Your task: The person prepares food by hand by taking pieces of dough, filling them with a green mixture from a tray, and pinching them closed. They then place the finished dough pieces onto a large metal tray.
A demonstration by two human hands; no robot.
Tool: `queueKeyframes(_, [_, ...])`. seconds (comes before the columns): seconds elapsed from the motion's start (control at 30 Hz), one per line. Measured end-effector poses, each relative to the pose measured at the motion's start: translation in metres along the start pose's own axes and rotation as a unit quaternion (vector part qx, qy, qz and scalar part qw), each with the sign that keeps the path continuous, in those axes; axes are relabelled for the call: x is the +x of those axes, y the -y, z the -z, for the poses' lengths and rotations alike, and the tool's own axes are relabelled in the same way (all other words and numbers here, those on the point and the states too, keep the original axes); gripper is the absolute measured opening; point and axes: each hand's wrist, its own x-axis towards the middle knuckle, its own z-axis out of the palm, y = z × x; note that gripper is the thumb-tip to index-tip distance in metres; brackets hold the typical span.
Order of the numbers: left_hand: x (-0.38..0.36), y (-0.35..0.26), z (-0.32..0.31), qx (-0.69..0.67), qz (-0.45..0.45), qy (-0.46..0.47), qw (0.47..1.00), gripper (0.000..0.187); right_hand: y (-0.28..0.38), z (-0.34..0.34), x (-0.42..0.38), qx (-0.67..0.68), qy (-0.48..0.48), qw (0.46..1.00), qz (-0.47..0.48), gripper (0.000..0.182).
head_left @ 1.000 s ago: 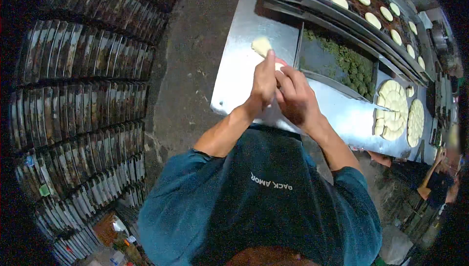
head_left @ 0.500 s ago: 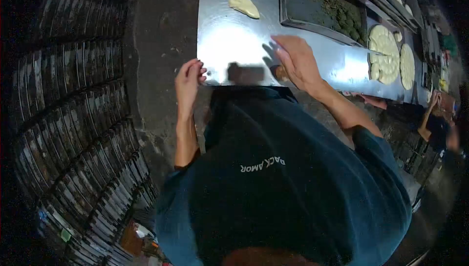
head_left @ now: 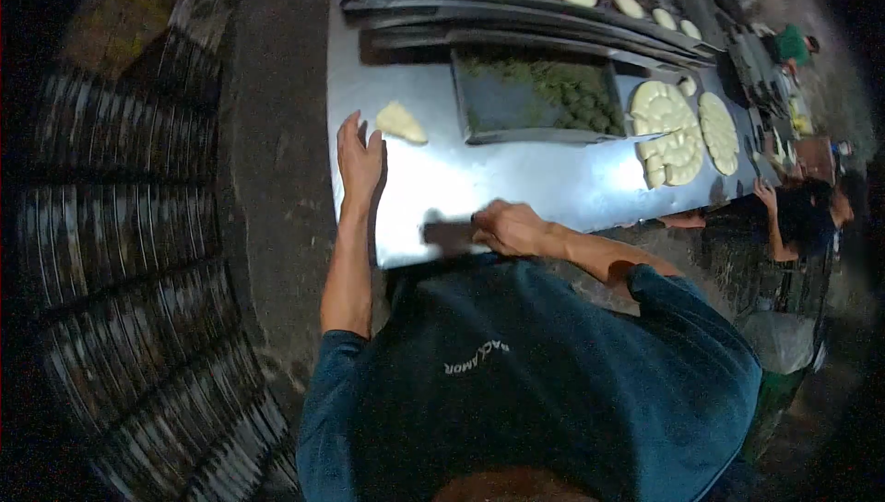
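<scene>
Left hand: one, the person's own left hand (head_left: 359,159), over the tabletop's left end, thumb and fingers spread apart with nothing between them; whether the thumb touches the dough beside it, I cannot tell.
Right hand: one, the person's own right hand (head_left: 513,228), at the near edge, fingers clamped on the right end of the tool.
Tool: one dark, flat, rectangular tool (head_left: 448,234), at the tabletop's near edge, its free end pointing left; its outline is blurred.
Loose dough: one pale yellow, roughly triangular dough piece (head_left: 400,123), lying just right of the left hand.
Tabletop: one shiny silver metal tabletop (head_left: 553,175), bright with glare.
Filling: one dark rectangular metal tray (head_left: 502,101) holding green crumbly filling (head_left: 585,110), lumped at its right; the lumps are too dim to count.
Dough at right: one large pale, scored dough round (head_left: 678,156) with a cut across it, one long pale dough oval (head_left: 718,133) beside it, one small pale dough lump (head_left: 687,85) behind.
Ovals: at least twelve smooth cream dough ovals on the uppermost dark baking tray (head_left: 442,6) of a stack.
Co-worker: one person in dark clothing (head_left: 804,216), at far right.
</scene>
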Motion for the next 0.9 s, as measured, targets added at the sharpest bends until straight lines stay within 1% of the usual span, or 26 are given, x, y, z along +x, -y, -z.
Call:
queueKeyframes(0.07, [0.037,0.009,-0.026,-0.013,-0.033,0.03,0.999,0.057,-0.011,0.027,-0.016,0.063,0.075,0.99,-0.098,0.029])
queueKeyframes(0.1, [0.052,0.018,-0.036,-0.119,0.065,0.107,0.985,0.061,-0.028,0.041,-0.024,0.103,0.054,0.986,-0.118,0.031])
queueKeyframes(0.13, [0.055,0.019,-0.041,-0.187,0.079,0.155,0.967,0.066,-0.052,0.054,-0.032,0.176,-0.039,0.977,-0.116,0.034])
queueKeyframes(0.17, [0.059,0.026,-0.039,-0.103,0.068,0.21,0.97,0.066,-0.062,0.092,-0.039,0.252,-0.091,0.951,-0.153,0.041])
queueKeyframes(0.2, [0.057,0.006,-0.027,0.018,0.005,0.224,0.974,0.062,-0.085,0.126,-0.048,0.291,-0.195,0.925,-0.148,0.042])
queueKeyframes(0.23, [0.06,-0.002,-0.016,0.184,0.0,0.292,0.939,0.057,-0.105,0.169,-0.055,0.264,-0.292,0.911,-0.123,0.043])
queueKeyframes(0.27, [0.053,0.004,-0.012,0.229,0.014,0.302,0.925,0.056,-0.134,0.209,-0.063,0.169,-0.363,0.904,-0.151,0.045])
queueKeyframes(0.3, [0.045,-0.024,-0.002,0.276,0.026,0.298,0.913,0.054,-0.14,0.259,-0.075,0.195,-0.407,0.884,-0.12,0.044])
queueKeyframes(0.33, [0.037,-0.03,0.0,0.284,0.028,0.299,0.911,0.054,-0.183,0.3,-0.08,0.101,-0.405,0.898,-0.137,0.039])
queueKeyframes(0.37, [0.029,-0.033,0.003,0.282,0.017,0.268,0.921,0.051,-0.18,0.336,-0.084,0.052,-0.452,0.876,-0.158,0.034])
queueKeyframes(0.4, [0.02,-0.034,0.007,0.28,0.008,0.236,0.931,0.049,-0.218,0.368,-0.084,0.034,-0.452,0.877,-0.162,0.032])
queueKeyframes(0.43, [0.012,-0.025,0.006,0.286,0.014,0.234,0.929,0.049,-0.263,0.392,-0.077,-0.011,-0.478,0.861,-0.173,0.033])
queueKeyframes(0.47, [0.006,-0.01,0.0,0.162,0.091,0.22,0.958,0.046,-0.28,0.404,-0.071,-0.033,-0.536,0.83,-0.15,0.033])
queueKeyframes(0.5, [0.006,-0.002,-0.004,0.031,0.163,0.199,0.966,0.043,-0.304,0.41,-0.062,-0.1,-0.548,0.813,-0.167,0.032])
queueKeyframes(0.53, [0.003,-0.012,-0.009,0.035,0.167,0.192,0.966,0.043,-0.34,0.41,-0.049,-0.165,-0.557,0.793,-0.183,0.032])
queueKeyframes(0.57, [-0.005,-0.031,-0.016,0.046,0.103,0.145,0.983,0.04,-0.418,0.419,-0.049,-0.155,-0.552,0.8,-0.177,0.032])
queueKeyframes(0.6, [-0.016,-0.047,-0.017,0.062,0.046,0.098,0.992,0.037,-0.521,0.436,-0.042,-0.29,-0.268,0.89,-0.227,0.035])
queueKeyframes(0.63, [-0.017,-0.055,-0.012,0.14,0.053,0.149,0.978,0.035,-0.482,0.427,-0.018,-0.289,-0.197,0.884,-0.31,0.036])
queueKeyframes(0.67, [-0.014,-0.057,-0.011,0.209,0.07,0.202,0.954,0.033,-0.422,0.428,-0.008,-0.294,-0.114,0.869,-0.382,0.038])
queueKeyframes(0.7, [-0.017,-0.053,-0.013,0.227,0.082,0.189,0.952,0.031,-0.388,0.425,-0.005,-0.254,-0.251,0.89,-0.283,0.037])
queueKeyframes(0.73, [-0.016,-0.046,-0.015,0.157,0.089,0.168,0.969,0.028,-0.358,0.411,-0.001,-0.193,-0.38,0.886,-0.183,0.036])
queueKeyframes(0.77, [-0.018,-0.049,-0.018,0.072,0.165,0.158,0.971,0.024,-0.305,0.392,0.007,-0.089,-0.416,0.901,-0.088,0.035])
queueKeyframes(0.8, [-0.018,-0.063,-0.014,0.06,0.135,0.17,0.974,0.022,-0.24,0.367,0.016,0.019,-0.445,0.895,0.003,0.033])
queueKeyframes(0.83, [-0.02,-0.082,-0.009,0.029,0.17,0.187,0.967,0.026,-0.184,0.337,0.019,0.087,-0.401,0.911,0.043,0.031])
queueKeyframes(0.87, [-0.02,-0.089,-0.006,0.001,0.165,0.205,0.965,0.025,-0.133,0.305,0.021,0.153,-0.358,0.918,0.078,0.03])
queueKeyframes(0.9, [-0.022,-0.089,-0.007,-0.06,0.156,0.22,0.961,0.025,-0.088,0.27,0.022,0.17,-0.312,0.933,0.054,0.034])
